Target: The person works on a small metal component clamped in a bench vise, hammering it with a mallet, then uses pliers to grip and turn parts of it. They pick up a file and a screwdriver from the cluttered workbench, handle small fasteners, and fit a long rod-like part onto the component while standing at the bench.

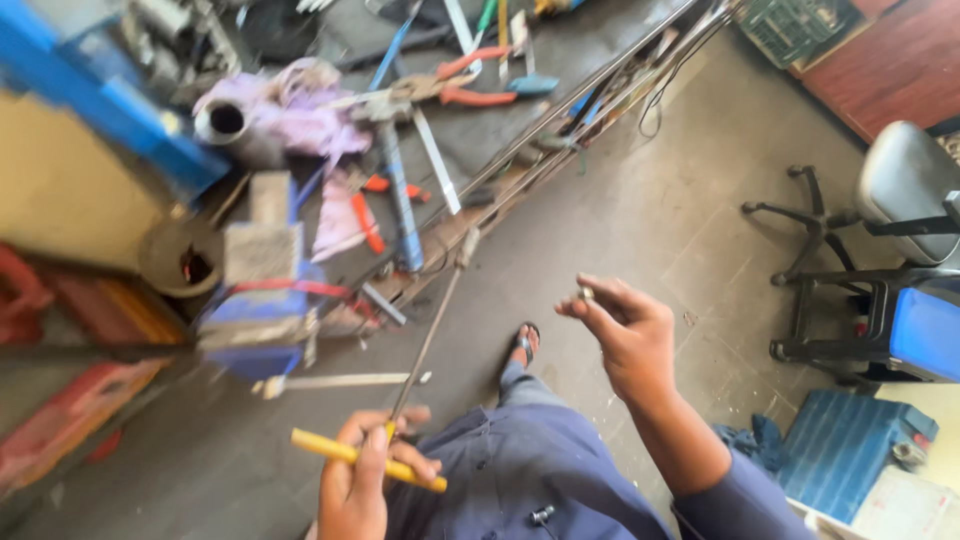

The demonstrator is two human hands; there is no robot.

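My left hand (pixel 362 478) is closed around a yellow-handled tool (pixel 325 447) and the near end of a long thin metal rod (pixel 430 335). The rod runs up and away toward the workbench edge (pixel 470 225). My right hand (pixel 625 335) is raised above the floor, and its fingertips pinch a small metal piece (pixel 586 293), perhaps a nut. Between the hands I see my blue trouser leg and a sandalled foot (pixel 523 342).
A blue bench vise (pixel 262 300) stands at the bench's near corner. Pliers with red handles (pixel 455 85), rags, metal strips and long rods lie on the bench. Office chairs (pixel 880 230) and a blue tool case (pixel 850 440) stand at right on the concrete floor.
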